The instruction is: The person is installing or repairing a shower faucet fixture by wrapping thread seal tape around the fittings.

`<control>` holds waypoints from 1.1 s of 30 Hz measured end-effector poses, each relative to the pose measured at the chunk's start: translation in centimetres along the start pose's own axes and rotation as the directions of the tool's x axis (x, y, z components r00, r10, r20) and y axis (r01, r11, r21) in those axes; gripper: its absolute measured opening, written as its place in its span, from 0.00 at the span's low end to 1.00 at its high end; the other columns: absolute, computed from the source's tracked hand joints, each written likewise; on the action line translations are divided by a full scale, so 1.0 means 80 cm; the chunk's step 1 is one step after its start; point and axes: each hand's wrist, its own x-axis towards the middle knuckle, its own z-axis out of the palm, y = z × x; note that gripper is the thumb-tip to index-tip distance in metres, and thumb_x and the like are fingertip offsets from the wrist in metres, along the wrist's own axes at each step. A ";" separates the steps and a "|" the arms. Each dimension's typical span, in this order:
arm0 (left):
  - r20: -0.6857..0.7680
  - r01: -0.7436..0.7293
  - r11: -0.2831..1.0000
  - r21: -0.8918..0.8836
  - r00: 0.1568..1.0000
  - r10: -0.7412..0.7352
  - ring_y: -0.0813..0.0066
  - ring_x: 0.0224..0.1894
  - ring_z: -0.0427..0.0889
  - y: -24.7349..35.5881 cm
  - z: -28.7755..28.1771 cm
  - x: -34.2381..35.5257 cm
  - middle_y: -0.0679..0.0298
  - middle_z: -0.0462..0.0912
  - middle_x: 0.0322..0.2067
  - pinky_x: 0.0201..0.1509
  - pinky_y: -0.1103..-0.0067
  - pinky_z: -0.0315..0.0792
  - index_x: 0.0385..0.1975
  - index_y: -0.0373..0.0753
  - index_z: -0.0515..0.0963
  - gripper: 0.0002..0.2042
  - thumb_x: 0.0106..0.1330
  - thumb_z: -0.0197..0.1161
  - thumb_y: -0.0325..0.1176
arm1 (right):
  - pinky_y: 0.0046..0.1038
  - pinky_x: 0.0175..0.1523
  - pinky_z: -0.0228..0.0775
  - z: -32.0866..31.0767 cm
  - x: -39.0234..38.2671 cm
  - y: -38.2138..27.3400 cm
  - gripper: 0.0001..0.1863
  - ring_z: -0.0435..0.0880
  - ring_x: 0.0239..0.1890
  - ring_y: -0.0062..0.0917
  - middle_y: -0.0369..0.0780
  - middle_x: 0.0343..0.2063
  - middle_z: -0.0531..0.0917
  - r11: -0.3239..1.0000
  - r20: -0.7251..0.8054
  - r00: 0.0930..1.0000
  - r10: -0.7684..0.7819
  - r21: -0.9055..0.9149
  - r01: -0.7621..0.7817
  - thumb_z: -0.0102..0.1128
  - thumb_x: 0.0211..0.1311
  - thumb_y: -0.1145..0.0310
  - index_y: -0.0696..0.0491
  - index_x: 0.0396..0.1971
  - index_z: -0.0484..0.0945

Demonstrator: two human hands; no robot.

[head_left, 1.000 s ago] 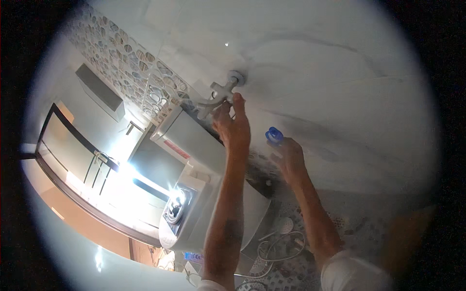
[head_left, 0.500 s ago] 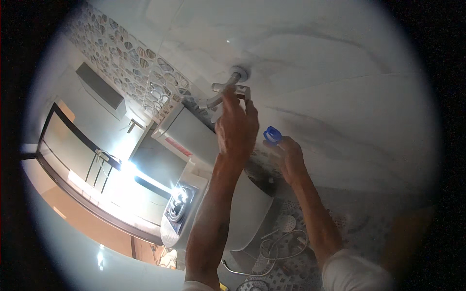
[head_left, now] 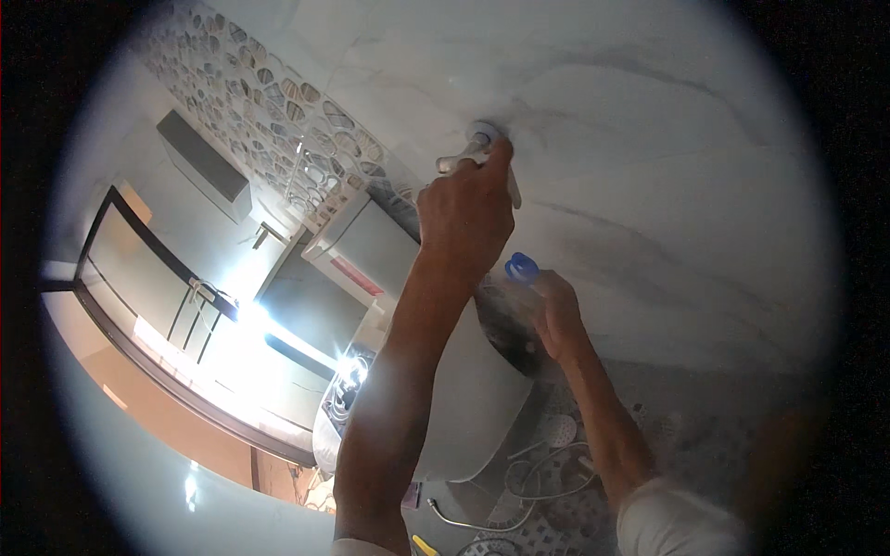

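On the marbled wall, a metal tap (head_left: 454,165) juts out from a round wall flange (head_left: 484,128). My left hand (head_left: 466,211) is closed around the tap, and one finger reaches up beside the flange. Much of the tap's body is hidden behind that hand. Lower and to the right, my right hand (head_left: 559,313) pinches a small blue ring-shaped spool (head_left: 522,268), which looks like a thread-tape reel. The spool is held apart from the tap and the wall.
A white toilet (head_left: 473,408) with its cistern (head_left: 366,243) stands below my left arm. Shiny metal fittings (head_left: 345,385) lie on it beneath a bright light. On the patterned floor are a coiled flexible hose (head_left: 547,491) and a round shower head (head_left: 558,429).
My left hand has shifted up and right along the tap, with a finger now by the flange. The right hand stays nearly in place with the blue spool. The view has shifted slightly.
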 end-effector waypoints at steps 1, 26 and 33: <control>0.028 -0.032 0.999 0.044 0.999 0.031 0.50 0.33 0.83 -0.001 -0.001 0.004 0.53 0.80 0.32 0.35 0.61 0.76 0.51 0.44 0.70 0.18 0.59 0.59 0.30 | 0.32 0.46 0.69 0.000 -0.001 0.000 0.16 0.80 0.51 0.28 0.38 0.43 0.80 1.000 0.007 1.000 -0.003 -0.005 0.003 0.56 0.64 0.56 0.50 0.45 0.71; -0.160 0.251 0.533 -0.808 0.777 -0.609 0.57 0.50 0.73 -0.054 0.096 -0.011 0.49 0.70 0.48 0.46 0.65 0.70 0.62 0.43 0.56 0.27 0.63 0.52 0.22 | 0.32 0.43 0.73 -0.013 -0.008 -0.037 0.15 0.80 0.53 0.37 0.43 0.45 0.79 0.982 -0.009 0.990 -0.141 0.128 0.141 0.60 0.60 0.61 0.54 0.40 0.72; -0.206 0.355 0.794 -0.493 0.839 -0.503 0.47 0.67 0.53 -0.020 0.102 -0.049 0.46 0.62 0.58 0.63 0.53 0.54 0.51 0.37 0.74 0.19 0.59 0.62 0.31 | 0.33 0.40 0.73 -0.009 -0.010 -0.045 0.11 0.80 0.52 0.38 0.43 0.45 0.79 0.975 -0.067 0.989 -0.134 0.168 0.144 0.58 0.62 0.65 0.56 0.40 0.73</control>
